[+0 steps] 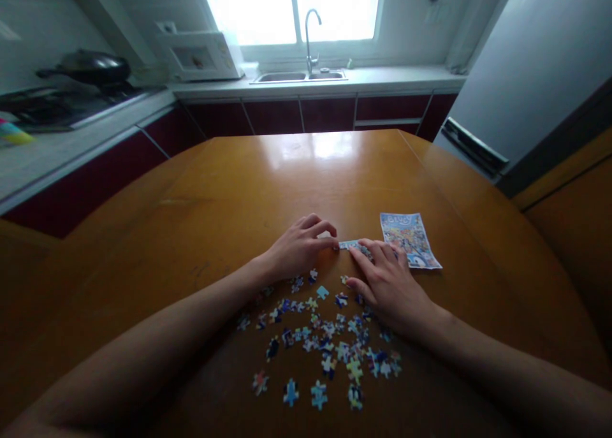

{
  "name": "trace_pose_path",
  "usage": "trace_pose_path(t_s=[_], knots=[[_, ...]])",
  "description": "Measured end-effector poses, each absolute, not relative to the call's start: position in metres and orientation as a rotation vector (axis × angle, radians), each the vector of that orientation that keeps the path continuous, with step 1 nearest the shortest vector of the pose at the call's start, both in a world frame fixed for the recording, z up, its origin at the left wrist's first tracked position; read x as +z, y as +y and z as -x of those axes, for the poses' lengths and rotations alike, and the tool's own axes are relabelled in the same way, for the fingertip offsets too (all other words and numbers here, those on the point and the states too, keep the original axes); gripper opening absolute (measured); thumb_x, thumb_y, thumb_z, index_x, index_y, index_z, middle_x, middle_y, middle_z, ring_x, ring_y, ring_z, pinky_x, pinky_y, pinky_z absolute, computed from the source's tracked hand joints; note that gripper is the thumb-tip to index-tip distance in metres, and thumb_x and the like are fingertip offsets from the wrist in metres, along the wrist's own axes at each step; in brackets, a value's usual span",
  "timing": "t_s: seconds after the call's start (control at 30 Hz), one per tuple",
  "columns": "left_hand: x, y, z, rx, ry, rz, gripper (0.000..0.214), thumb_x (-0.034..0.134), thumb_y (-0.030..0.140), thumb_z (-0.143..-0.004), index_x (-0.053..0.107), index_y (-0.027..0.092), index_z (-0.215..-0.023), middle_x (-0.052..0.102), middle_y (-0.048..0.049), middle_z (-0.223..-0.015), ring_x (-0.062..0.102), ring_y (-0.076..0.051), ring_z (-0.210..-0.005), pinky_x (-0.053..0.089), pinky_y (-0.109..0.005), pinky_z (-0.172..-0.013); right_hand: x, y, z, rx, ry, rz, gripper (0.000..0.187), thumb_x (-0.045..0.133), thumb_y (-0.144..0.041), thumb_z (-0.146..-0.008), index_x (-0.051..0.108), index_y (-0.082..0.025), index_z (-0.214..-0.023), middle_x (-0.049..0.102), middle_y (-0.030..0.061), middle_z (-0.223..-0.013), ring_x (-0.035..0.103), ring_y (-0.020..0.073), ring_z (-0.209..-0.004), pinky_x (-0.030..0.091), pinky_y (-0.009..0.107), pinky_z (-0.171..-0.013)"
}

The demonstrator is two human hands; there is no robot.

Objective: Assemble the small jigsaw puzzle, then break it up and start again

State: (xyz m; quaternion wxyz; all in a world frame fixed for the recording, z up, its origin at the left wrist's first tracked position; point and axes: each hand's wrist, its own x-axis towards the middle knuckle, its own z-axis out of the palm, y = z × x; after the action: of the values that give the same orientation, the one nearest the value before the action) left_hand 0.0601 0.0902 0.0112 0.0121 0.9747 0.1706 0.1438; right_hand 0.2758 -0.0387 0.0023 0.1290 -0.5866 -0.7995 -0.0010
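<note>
My left hand (303, 247) is in a pinch at the left end of a joined strip of jigsaw pieces (350, 244). What looks like a small puzzle piece is at its thumb and fingertips, mostly hidden. Lying flat, fingers stretched out, my right hand (387, 285) rests over the right part of the strip and covers much of it. Many loose puzzle pieces (329, 328) are scattered on the table in front of me, between my forearms. A printed picture sheet (406, 229) lies just beyond my right hand, which overlaps its lower left part.
The wooden table (296, 183) has angled far corners. Behind it runs a counter with a double sink (282, 77), a tap (308, 43) and a white microwave-like box (203, 55). A wok (93, 67) sits on the stove at left; a fridge (530, 74) stands at right.
</note>
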Motion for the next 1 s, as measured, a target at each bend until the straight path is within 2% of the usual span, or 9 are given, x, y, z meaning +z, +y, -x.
trace_pose_path(t_s=[0.13,0.3,0.4,0.67,0.73,1.0], knots=[[0.013,0.089,-0.061,0.559,0.517,-3.025,0.044,0.05,0.001,-0.083,0.062,0.025,-0.117,0.063,-0.0037,-0.117,0.05,-0.022,-0.102,0.046,-0.036,-0.091,0.003,-0.038,-0.277,0.021,-2.29,1.704,0.051,0.043,-0.047,-0.099,0.051,-0.017,-0.138,0.05,0.0159,-0.14,0.043,0.0352,-0.128,0.03,0.056,-0.109],[0.015,0.089,-0.059,1.039,0.485,-2.92,0.036,0.046,0.004,-0.089,0.062,0.025,-0.112,0.066,-0.004,-0.105,0.052,-0.019,-0.092,0.047,-0.035,-0.085,0.007,-0.038,-0.277,0.081,-2.268,1.673,0.047,0.041,-0.043,-0.1,0.051,-0.015,-0.138,0.051,0.0174,-0.139,0.044,0.0336,-0.127,0.034,0.053,-0.108],[0.013,0.09,-0.057,1.201,0.538,-2.863,0.033,0.047,0.006,-0.09,0.063,0.027,-0.11,0.067,-0.0033,-0.1,0.052,-0.018,-0.09,0.047,-0.035,-0.082,0.008,-0.038,-0.278,0.085,-2.239,1.659,0.043,0.041,-0.037,-0.101,0.053,-0.014,-0.135,0.053,0.0171,-0.135,0.045,0.033,-0.125,0.035,0.052,-0.107],[0.013,0.094,-0.056,1.266,0.631,-2.815,0.031,0.047,0.004,-0.089,0.064,0.025,-0.103,0.066,-0.0031,-0.094,0.052,-0.018,-0.089,0.047,-0.035,-0.081,0.013,-0.016,-0.316,0.084,-2.019,1.671,0.038,0.039,-0.031,-0.1,0.06,-0.012,-0.125,0.06,0.0149,-0.126,0.051,0.0289,-0.117,0.041,0.045,-0.101],[0.012,0.094,-0.057,1.266,0.621,-2.816,0.031,0.048,0.003,-0.088,0.064,0.025,-0.103,0.066,-0.003,-0.094,0.052,-0.018,-0.089,0.047,-0.034,-0.081,0.013,-0.008,-0.332,0.051,-1.954,1.74,0.036,0.039,-0.029,-0.099,0.062,-0.015,-0.121,0.062,0.0136,-0.123,0.053,0.0284,-0.114,0.042,0.045,-0.097],[0.01,0.096,-0.057,1.249,0.604,-2.808,0.032,0.051,0.002,-0.085,0.064,0.025,-0.104,0.066,-0.0027,-0.095,0.053,-0.018,-0.089,0.048,-0.035,-0.081,0.006,-0.008,-0.343,-0.06,-2.086,2.068,0.032,0.047,-0.034,-0.095,0.067,-0.017,-0.113,0.061,0.0157,-0.122,0.053,0.0339,-0.11,0.044,0.046,-0.083]])
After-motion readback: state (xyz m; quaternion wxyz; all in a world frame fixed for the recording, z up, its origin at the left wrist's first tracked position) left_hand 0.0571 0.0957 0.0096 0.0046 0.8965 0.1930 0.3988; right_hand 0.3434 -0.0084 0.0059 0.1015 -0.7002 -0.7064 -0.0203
